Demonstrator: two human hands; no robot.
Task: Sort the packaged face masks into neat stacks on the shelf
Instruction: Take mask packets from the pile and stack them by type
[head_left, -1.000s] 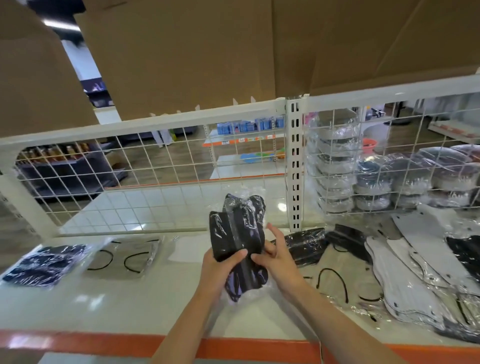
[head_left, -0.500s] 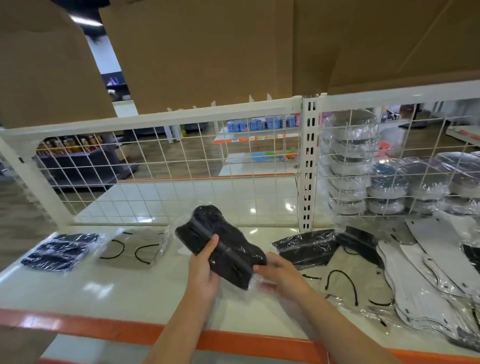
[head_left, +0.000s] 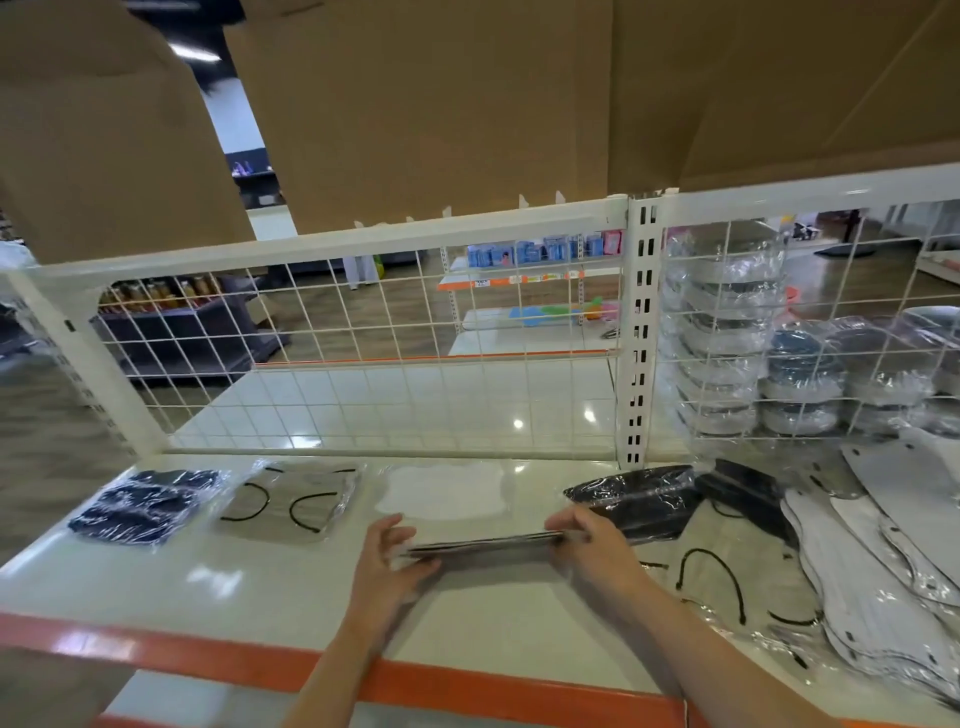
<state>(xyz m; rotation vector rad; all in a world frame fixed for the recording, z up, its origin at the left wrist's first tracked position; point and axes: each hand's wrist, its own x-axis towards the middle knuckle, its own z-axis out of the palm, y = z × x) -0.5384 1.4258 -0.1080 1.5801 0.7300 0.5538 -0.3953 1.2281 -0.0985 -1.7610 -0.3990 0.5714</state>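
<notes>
Nothing here is reading clearly. A white tag with dark marks is sitting on the orange price strip (head_left: 524, 280) of the far shelf, but it is too small and blurred to make out. The blue packets (head_left: 540, 254) above it are showing print that stays illegible.

A black mask pack (head_left: 483, 544) in clear wrap lay flat, seen edge-on, at lower centre of the frame, just above the white shelf (head_left: 260, 597). At left sat a navy pack (head_left: 143, 506), a grey pack (head_left: 291, 501) and a white pack (head_left: 447, 491); right of centre, another black pack (head_left: 636, 499); loose white masks (head_left: 872, 571) filled the lower right.
</notes>
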